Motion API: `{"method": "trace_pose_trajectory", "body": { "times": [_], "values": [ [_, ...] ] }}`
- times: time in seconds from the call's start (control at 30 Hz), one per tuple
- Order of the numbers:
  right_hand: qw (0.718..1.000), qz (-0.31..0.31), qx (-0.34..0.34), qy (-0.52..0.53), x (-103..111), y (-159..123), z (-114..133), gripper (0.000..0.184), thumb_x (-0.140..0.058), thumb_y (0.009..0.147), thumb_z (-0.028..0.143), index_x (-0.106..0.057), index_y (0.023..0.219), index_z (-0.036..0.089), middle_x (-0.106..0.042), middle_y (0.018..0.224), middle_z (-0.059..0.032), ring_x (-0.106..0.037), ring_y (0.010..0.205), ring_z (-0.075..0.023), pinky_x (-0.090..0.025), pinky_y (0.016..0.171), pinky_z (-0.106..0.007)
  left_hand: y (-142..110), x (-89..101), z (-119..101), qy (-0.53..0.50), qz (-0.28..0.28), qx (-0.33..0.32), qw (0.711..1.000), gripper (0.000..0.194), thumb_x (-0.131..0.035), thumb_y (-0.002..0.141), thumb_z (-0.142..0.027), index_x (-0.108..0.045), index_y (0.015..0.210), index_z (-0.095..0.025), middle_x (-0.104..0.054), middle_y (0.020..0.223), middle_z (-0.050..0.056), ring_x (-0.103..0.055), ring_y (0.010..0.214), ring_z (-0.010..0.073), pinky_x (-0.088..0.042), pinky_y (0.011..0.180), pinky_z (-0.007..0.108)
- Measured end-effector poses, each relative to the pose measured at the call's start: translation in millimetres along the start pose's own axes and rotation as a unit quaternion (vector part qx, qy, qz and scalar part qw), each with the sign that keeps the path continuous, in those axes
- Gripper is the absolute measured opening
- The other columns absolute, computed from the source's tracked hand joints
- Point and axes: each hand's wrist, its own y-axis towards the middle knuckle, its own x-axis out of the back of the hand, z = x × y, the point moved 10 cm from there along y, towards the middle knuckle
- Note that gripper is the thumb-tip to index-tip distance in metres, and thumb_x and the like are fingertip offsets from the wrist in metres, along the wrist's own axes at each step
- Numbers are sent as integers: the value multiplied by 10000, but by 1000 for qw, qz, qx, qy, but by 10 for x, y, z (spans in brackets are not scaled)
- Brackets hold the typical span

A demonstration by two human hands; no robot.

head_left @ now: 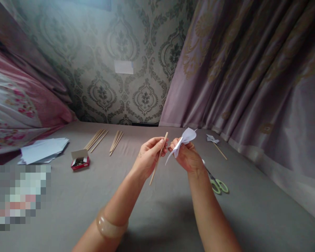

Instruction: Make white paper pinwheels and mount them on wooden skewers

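My left hand [152,151] is closed around a thin wooden stick [154,173], which tilts with its upper end toward the right. Beside it, my right hand [187,154] grips a folded white paper pinwheel [189,134] with curled blades. A small gap separates the stick from the paper. Part of the paper and the right fingertips hide each other. Under my right wrist lie scissors [220,186] with pale green handles, partly covered by the arm. A finished-looking pinwheel on a stick [213,139] rests farther right.
Wooden sticks lie in two groups, one left [96,140] and one nearer the middle [116,142]. An open small red box [80,161] holds tiny dark items. White paper sheets [42,150] are stacked at left. Curtains [225,70] and a patterned wall [120,35] bound the grey surface [94,203].
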Motion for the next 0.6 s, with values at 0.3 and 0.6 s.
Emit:
{"method": "trace_pose_trajectory", "body": {
  "times": [0.3, 0.6],
  "values": [
    [1000, 19, 19, 10, 34, 3, 14, 214, -840, 610, 325, -642, 636, 249, -554, 629, 61, -501, 590, -105, -476, 554, -251, -80, -143, -20, 63, 26, -17, 998, 255, -751, 710, -320, -698, 879, -136, -662, 741, 26, -546, 627, 81, -403, 600, 207],
    [999, 43, 11, 10, 0, -10, -55, 155, -802, 674, 332, -676, 745, 275, -548, 642, 51, -513, 569, -112, -454, 435, -217, -142, -272, -109, 75, 44, -42, 995, 224, -734, 724, -313, -724, 859, -135, -660, 731, 31, -520, 623, 86, -396, 584, 204]
  ]
}}
